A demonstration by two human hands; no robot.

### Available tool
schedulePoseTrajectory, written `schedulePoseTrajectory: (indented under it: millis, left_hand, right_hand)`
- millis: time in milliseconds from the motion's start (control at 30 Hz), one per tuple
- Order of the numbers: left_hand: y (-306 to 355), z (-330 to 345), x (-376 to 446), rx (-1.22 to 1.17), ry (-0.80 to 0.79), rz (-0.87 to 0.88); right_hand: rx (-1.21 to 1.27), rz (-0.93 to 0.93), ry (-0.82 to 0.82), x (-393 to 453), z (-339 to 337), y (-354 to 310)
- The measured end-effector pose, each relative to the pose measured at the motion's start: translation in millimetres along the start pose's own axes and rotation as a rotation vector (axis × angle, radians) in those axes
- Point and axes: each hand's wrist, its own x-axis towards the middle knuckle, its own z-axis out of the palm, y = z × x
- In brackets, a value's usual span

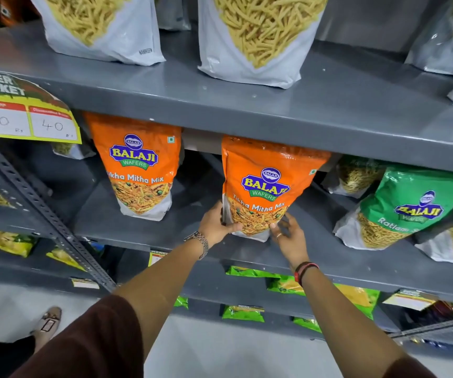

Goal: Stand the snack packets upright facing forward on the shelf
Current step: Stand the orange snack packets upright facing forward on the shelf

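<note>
An orange Balaji Tikha Mitha Mix packet (266, 184) stands upright on the grey middle shelf (143, 227), label facing me. My left hand (217, 223) grips its lower left corner. My right hand (288, 236) holds its lower right corner, fingers against the base. A second orange packet of the same kind (138, 167) stands upright to the left, apart from my hands. A green Balaji packet (405, 205) leans tilted at the right.
White sev packets (255, 39) stand on the upper shelf. A price tag reading 80 and 40 (23, 115) hangs at the left. Green and yellow packets (288, 285) lie on lower shelves. A slotted steel upright (42, 208) runs diagonally at the left.
</note>
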Motion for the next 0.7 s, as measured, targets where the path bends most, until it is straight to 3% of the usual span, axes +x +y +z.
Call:
schedulePoseTrajectory:
  millis: [133,267,533,600,700]
  left_hand:
    - [-20.7,9.5,-12.4,-0.025,0.119,-0.044]
    - [-22.3,31.6,-35.0,0.042,0.25,-0.063]
    - [26.3,124.3,-46.6,0.003,-0.092,0.025]
    - [51.2,161.9,-38.6,-0.032,-0.115,0.027]
    - [84.1,209.2,-19.3,-0.087,-0.166,0.0]
  right_hand:
    - [0.059,0.053,0.088,-8.1,-16.3,12.7]
    - [0.104,0.018,0.285,-14.9,-60.4,35.2]
    - [0.136,-0.009,0.634,-4.9,-184.9,72.5]
    - [0.141,-0.039,0.602,9.6,-221.8,75.6]
    - [0.176,-0.033,0.401,32.4,-262.7,71.5]
